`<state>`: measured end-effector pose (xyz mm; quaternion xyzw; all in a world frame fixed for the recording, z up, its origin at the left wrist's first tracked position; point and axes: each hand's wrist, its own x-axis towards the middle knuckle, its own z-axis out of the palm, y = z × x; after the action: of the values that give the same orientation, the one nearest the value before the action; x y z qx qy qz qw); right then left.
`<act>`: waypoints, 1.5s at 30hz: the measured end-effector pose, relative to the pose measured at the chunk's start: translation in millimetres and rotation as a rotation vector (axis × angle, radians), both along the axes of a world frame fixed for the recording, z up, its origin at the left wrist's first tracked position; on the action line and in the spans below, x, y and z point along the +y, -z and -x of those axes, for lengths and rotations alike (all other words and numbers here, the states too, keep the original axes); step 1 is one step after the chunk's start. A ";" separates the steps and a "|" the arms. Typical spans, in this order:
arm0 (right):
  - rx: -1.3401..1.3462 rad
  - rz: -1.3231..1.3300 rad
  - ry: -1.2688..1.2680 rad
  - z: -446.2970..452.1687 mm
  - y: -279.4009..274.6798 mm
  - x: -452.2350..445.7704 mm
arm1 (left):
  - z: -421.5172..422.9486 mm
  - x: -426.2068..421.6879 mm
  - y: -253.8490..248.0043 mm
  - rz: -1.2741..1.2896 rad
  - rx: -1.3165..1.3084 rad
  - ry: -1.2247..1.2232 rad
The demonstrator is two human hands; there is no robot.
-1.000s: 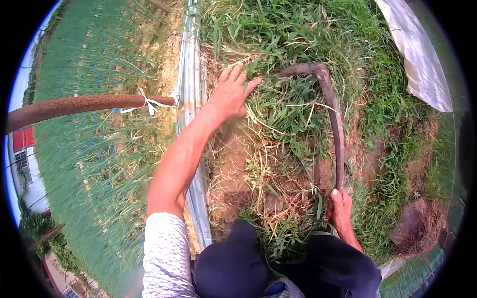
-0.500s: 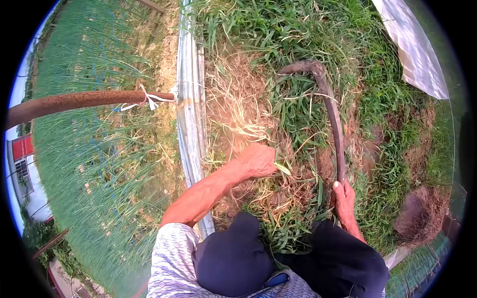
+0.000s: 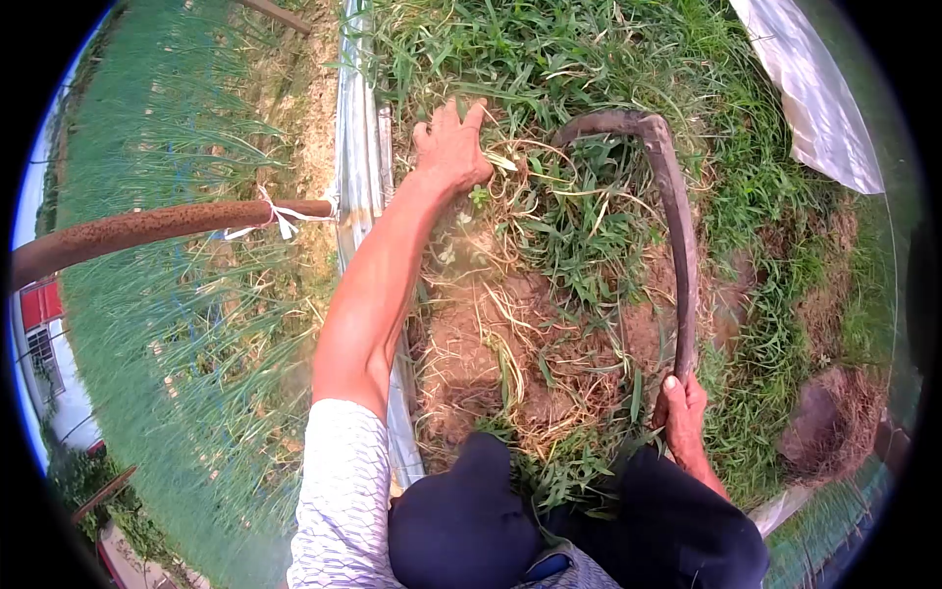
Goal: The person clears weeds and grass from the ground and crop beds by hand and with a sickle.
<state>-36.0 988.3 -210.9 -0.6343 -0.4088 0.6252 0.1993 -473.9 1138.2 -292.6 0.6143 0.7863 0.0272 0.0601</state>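
Observation:
My left hand (image 3: 451,149) is stretched far forward, palm down, fingers spread at the edge of the green weeds (image 3: 461,64). Its fingertips reach into the grass, and a pale leaf (image 3: 500,160) shows beside its thumb. Wrapped around the lower end of a dark, bent sickle (image 3: 677,236) is my right hand (image 3: 684,412), thumb on top. The sickle's hooked head points left over leafy weeds (image 3: 589,236). Between my hands and knees lies brown soil (image 3: 461,344) strewn with dry, pulled-looking stems (image 3: 510,363).
Clear plastic sheeting (image 3: 358,157) runs along the bed's left side. A rusty pole (image 3: 167,218) with a white tie (image 3: 280,216) juts in from the left. Thin green crops (image 3: 147,363) stand beyond it. More plastic (image 3: 814,88) lies at upper right, a root-covered clump (image 3: 829,427) at lower right.
My left hand has moved forward from near the middle of the bed, and its curled fingers have spread. My right hand still holds the sickle, which has shifted slightly right.

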 end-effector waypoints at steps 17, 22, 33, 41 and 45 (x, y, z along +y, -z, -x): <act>0.012 0.108 0.034 8.5 3.8 -13.7 | -151.9 -196.8 -17.4 0.407 -0.805 0.594; -0.025 0.084 0.052 12.8 1.8 -19.7 | -124.2 -180.5 -52.3 0.449 -0.612 0.298; -0.128 -0.061 0.032 19.6 0.7 -30.1 | 15.8 -97.7 -8.6 0.303 -0.208 0.101; -0.197 -0.091 -0.033 27.1 -28.5 -44.2 | -64.8 -182.1 7.1 0.307 -0.704 -0.053; -0.254 -0.052 -0.020 32.5 -31.6 -46.0 | -137.8 -247.3 -23.0 0.630 -1.003 0.309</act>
<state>-68.5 942.3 -179.2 -0.6987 -0.4534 0.5309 0.1560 -336.1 890.8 -269.6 0.5860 0.5343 0.0701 0.6051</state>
